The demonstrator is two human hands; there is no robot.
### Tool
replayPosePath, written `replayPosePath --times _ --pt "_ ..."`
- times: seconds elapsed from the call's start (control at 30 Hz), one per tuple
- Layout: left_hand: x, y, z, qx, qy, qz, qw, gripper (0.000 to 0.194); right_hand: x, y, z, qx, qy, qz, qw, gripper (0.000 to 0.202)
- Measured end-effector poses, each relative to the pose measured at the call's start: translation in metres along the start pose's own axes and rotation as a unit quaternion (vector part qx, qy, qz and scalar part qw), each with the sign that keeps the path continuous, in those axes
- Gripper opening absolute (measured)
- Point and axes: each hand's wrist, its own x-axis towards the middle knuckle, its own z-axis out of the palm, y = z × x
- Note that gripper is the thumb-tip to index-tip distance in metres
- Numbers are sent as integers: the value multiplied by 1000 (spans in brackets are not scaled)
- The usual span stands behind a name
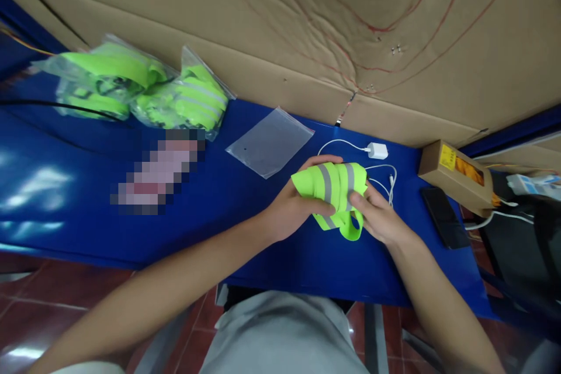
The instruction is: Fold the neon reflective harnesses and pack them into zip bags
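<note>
A folded neon-yellow reflective strap [335, 184] with grey stripes is held above the blue table, a loop of it hanging below. My left hand [302, 201] wraps round its left side, thumb across the front. Gripping the right side is my right hand [372, 207], its thumb pressed on the fabric. Just behind my left hand, a flat clear zip bag [270, 143] lies on the table with nothing visible inside. The undersides of the strap and several fingertips are hidden.
Clear bags of neon-yellow reflective straps [193, 96] lie at the back left. A white charger [377, 151] with its cable, a black phone [445, 217] and a cardboard box [458, 178] sit to the right. A cardboard panel [175, 0] rises behind the blue table [87, 228].
</note>
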Motion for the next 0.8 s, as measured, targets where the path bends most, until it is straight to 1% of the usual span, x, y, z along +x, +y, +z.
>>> replayPosePath --times 0.07,0.17,0.27,0.37,0.43,0.5,0.57,0.63,0.73,0.8 --pt "1 -1 -1 -23 26 -17 999 75 2 8 5 -66 19 -35 997 73" --pt "3 -1 -4 -57 52 -41 996 70 3 16 7 -154 28 -103 982 74" --pt "4 -1 -5 -72 51 -53 995 60 2 16 9 -170 8 -131 977 71" --pt "2 -2 -1 -54 50 -47 996 58 1 13 17 -156 7 -129 979 74" --pt "1 -4 2 -34 64 -28 997 58 1 10 24 -118 40 -109 986 79" --pt "0 -5 4 -23 80 -11 996 57 2 8 31 -66 78 -83 991 79" --pt "1 -2 4 -31 93 -15 995 54 3 6 32 -37 95 -71 992 73" --pt "3 3 1 -56 107 -27 992 50 3 3 29 -42 97 -77 991 64" --pt "6 9 -3 -78 131 -22 988 44 3 -1 23 -98 128 -87 983 45" --pt "7 8 -4 -64 136 -21 988 43 2 -1 23 -159 153 -79 972 34"
